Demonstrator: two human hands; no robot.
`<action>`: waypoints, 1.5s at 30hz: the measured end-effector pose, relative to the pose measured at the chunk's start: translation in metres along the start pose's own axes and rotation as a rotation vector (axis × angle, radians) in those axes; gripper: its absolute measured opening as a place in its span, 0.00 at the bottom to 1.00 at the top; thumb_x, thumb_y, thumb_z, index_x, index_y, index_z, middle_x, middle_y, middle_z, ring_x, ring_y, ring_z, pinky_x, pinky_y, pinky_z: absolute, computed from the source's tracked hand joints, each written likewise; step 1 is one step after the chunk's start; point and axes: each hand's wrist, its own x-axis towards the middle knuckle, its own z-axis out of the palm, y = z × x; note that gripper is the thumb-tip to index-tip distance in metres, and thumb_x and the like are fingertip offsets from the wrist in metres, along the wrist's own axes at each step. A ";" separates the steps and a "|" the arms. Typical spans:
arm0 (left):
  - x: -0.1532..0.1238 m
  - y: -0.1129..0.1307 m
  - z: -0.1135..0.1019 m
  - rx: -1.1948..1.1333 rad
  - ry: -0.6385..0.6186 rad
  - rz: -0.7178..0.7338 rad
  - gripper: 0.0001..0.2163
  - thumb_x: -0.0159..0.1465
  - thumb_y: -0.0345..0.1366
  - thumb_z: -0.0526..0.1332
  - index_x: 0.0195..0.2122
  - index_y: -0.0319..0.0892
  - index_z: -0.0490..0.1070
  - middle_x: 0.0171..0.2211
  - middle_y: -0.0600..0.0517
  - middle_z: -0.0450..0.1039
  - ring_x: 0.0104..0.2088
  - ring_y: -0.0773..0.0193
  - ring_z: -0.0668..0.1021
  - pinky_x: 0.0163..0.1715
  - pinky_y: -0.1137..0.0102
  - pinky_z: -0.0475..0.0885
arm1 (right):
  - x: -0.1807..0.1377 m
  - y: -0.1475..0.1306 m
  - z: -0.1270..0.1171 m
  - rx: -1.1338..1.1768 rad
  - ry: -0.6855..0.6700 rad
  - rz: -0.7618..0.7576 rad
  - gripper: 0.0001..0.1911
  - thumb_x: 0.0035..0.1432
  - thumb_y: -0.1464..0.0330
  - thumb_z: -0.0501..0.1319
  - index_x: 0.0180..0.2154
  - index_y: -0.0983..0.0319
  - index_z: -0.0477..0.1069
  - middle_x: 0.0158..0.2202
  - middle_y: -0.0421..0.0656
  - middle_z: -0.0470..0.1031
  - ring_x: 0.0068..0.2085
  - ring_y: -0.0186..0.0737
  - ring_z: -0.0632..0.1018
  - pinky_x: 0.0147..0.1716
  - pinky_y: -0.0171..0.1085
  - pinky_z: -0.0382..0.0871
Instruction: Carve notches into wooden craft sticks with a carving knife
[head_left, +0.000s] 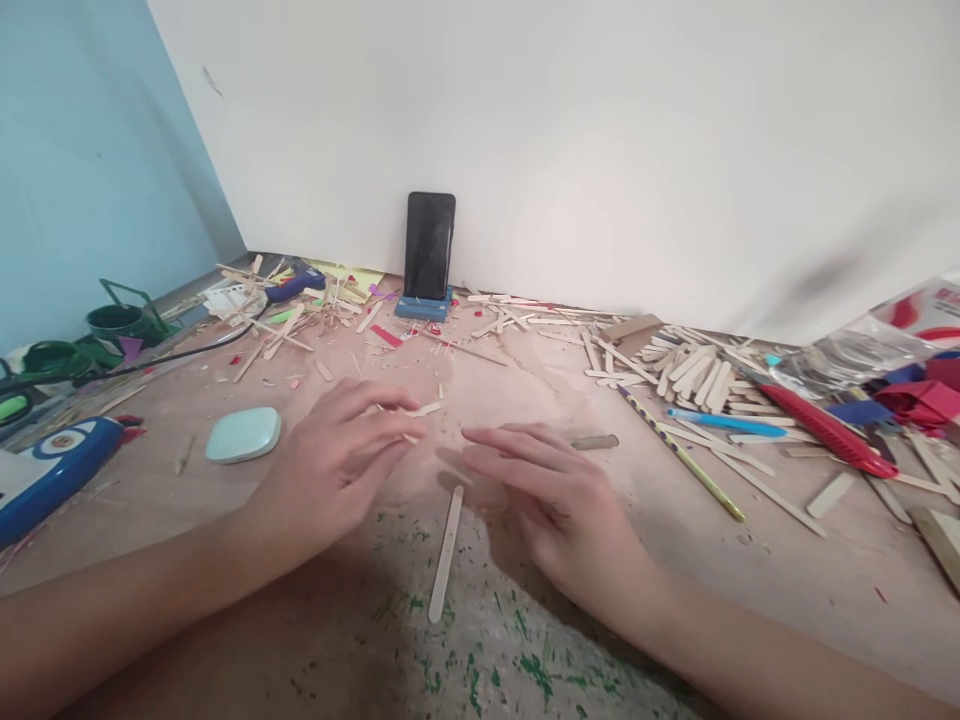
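My left hand (337,465) hovers low over the wooden tabletop (247,560), fingers loosely curled and pointing right, with thin wood slivers (420,410) at its fingertips; whether it grips one is unclear. My right hand (551,500) lies palm down beside it, fingers stretched out toward the left, holding nothing. A single flat popsicle stick (446,553) lies lengthwise on the table between the two wrists, just below the fingertips.
A heap of popsicle sticks (694,372) lies at the right, with a pencil (682,455), a blue pen (724,422) and a red cutter (821,430). A phone (430,245) leans on the wall. A pale green case (243,434) and glue gun (52,470) are left.
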 end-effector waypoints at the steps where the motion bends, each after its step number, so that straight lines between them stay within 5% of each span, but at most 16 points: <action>1: -0.003 0.000 0.002 -0.011 -0.033 0.071 0.16 0.88 0.28 0.62 0.57 0.52 0.91 0.59 0.52 0.94 0.60 0.59 0.92 0.68 0.64 0.83 | 0.000 0.002 -0.002 -0.020 0.010 0.025 0.29 0.84 0.81 0.59 0.65 0.53 0.94 0.65 0.48 0.97 0.64 0.49 0.96 0.67 0.50 0.94; 6: -0.015 -0.008 0.018 -0.052 -0.247 0.380 0.25 0.78 0.19 0.59 0.64 0.51 0.88 0.66 0.52 0.96 0.66 0.60 0.93 0.74 0.64 0.80 | -0.001 0.031 -0.024 -0.122 0.008 0.132 0.22 0.86 0.77 0.62 0.64 0.57 0.93 0.66 0.52 0.95 0.69 0.55 0.92 0.73 0.57 0.89; 8: -0.017 -0.010 0.023 -0.044 -0.286 0.441 0.27 0.77 0.19 0.60 0.70 0.50 0.86 0.69 0.52 0.95 0.68 0.58 0.92 0.75 0.62 0.79 | -0.001 0.048 -0.037 -0.159 -0.040 0.162 0.11 0.88 0.68 0.70 0.61 0.58 0.91 0.65 0.51 0.94 0.68 0.57 0.92 0.73 0.62 0.88; 11: -0.016 -0.011 0.024 -0.018 -0.273 0.436 0.18 0.82 0.22 0.63 0.64 0.47 0.86 0.63 0.50 0.96 0.61 0.56 0.93 0.69 0.60 0.80 | -0.002 0.071 -0.051 -0.195 -0.152 0.196 0.14 0.87 0.54 0.76 0.57 0.57 0.89 0.62 0.49 0.92 0.61 0.53 0.91 0.69 0.60 0.89; 16: -0.007 -0.005 0.015 0.008 -0.262 0.368 0.15 0.82 0.20 0.63 0.52 0.47 0.86 0.47 0.53 0.91 0.47 0.59 0.87 0.54 0.62 0.77 | -0.003 0.081 -0.062 -0.176 -0.290 0.240 0.15 0.87 0.52 0.76 0.54 0.57 0.89 0.61 0.49 0.92 0.58 0.51 0.91 0.65 0.57 0.90; 19: -0.002 -0.001 0.011 0.006 -0.277 0.339 0.15 0.86 0.23 0.63 0.48 0.46 0.87 0.43 0.53 0.88 0.43 0.60 0.84 0.51 0.63 0.75 | 0.001 0.077 -0.065 -0.131 -0.313 0.264 0.15 0.87 0.53 0.72 0.50 0.55 0.91 0.59 0.49 0.93 0.58 0.54 0.91 0.67 0.59 0.88; 22: 0.000 0.002 0.010 -0.014 -0.278 0.315 0.17 0.89 0.26 0.61 0.46 0.46 0.88 0.41 0.53 0.87 0.41 0.60 0.82 0.48 0.64 0.74 | 0.004 0.068 -0.063 -0.093 -0.275 0.332 0.13 0.84 0.56 0.69 0.46 0.53 0.90 0.50 0.49 0.95 0.50 0.57 0.92 0.54 0.55 0.86; 25: 0.000 0.002 0.011 -0.045 -0.281 0.293 0.18 0.93 0.31 0.61 0.47 0.46 0.89 0.41 0.54 0.87 0.41 0.61 0.83 0.47 0.65 0.75 | 0.005 0.052 -0.058 -0.034 -0.214 0.418 0.12 0.84 0.54 0.68 0.51 0.52 0.87 0.43 0.48 0.93 0.41 0.55 0.89 0.41 0.50 0.80; 28: 0.000 0.001 0.012 -0.075 -0.259 0.279 0.20 0.94 0.35 0.59 0.46 0.46 0.89 0.40 0.54 0.87 0.41 0.61 0.84 0.47 0.65 0.76 | 0.006 0.032 -0.053 0.114 -0.187 0.466 0.15 0.84 0.50 0.69 0.55 0.52 0.87 0.48 0.48 0.94 0.42 0.53 0.90 0.42 0.48 0.83; 32: 0.000 0.000 0.013 -0.077 -0.250 0.276 0.18 0.92 0.30 0.61 0.46 0.47 0.88 0.42 0.54 0.88 0.42 0.62 0.85 0.46 0.66 0.77 | 0.011 0.014 -0.054 0.394 -0.170 0.588 0.16 0.87 0.49 0.69 0.51 0.50 0.89 0.32 0.41 0.87 0.30 0.46 0.86 0.34 0.43 0.82; 35: 0.000 0.001 0.011 -0.030 -0.225 0.253 0.18 0.89 0.25 0.59 0.50 0.46 0.89 0.46 0.53 0.91 0.45 0.62 0.88 0.48 0.66 0.79 | 0.016 0.014 -0.055 0.611 -0.125 0.691 0.17 0.83 0.46 0.70 0.55 0.49 0.90 0.40 0.43 0.93 0.30 0.48 0.89 0.32 0.46 0.86; 37: -0.001 0.003 0.009 0.015 -0.217 0.228 0.17 0.90 0.27 0.60 0.50 0.46 0.89 0.48 0.52 0.91 0.46 0.60 0.89 0.50 0.64 0.80 | 0.017 0.014 -0.054 0.695 -0.099 0.732 0.21 0.77 0.44 0.77 0.58 0.49 0.90 0.45 0.44 0.94 0.29 0.46 0.87 0.27 0.44 0.82; 40: -0.003 0.008 0.005 0.071 -0.244 0.224 0.17 0.93 0.37 0.62 0.48 0.47 0.88 0.46 0.53 0.90 0.44 0.59 0.88 0.49 0.60 0.79 | 0.015 0.006 -0.050 0.713 -0.094 0.732 0.28 0.69 0.37 0.85 0.51 0.51 0.90 0.34 0.40 0.86 0.26 0.39 0.78 0.23 0.38 0.71; 43: -0.005 0.014 0.002 0.116 -0.289 0.254 0.19 0.95 0.39 0.59 0.49 0.46 0.89 0.48 0.52 0.91 0.45 0.56 0.89 0.52 0.56 0.80 | 0.011 -0.009 -0.044 0.673 -0.108 0.718 0.34 0.73 0.30 0.80 0.41 0.54 0.89 0.28 0.40 0.80 0.25 0.37 0.74 0.25 0.38 0.69; 45: -0.005 0.015 0.002 0.139 -0.303 0.274 0.18 0.95 0.40 0.59 0.52 0.46 0.89 0.51 0.51 0.93 0.48 0.54 0.91 0.55 0.54 0.81 | 0.007 -0.015 -0.039 0.656 -0.108 0.737 0.38 0.76 0.26 0.73 0.46 0.53 0.94 0.30 0.44 0.86 0.27 0.40 0.78 0.27 0.40 0.72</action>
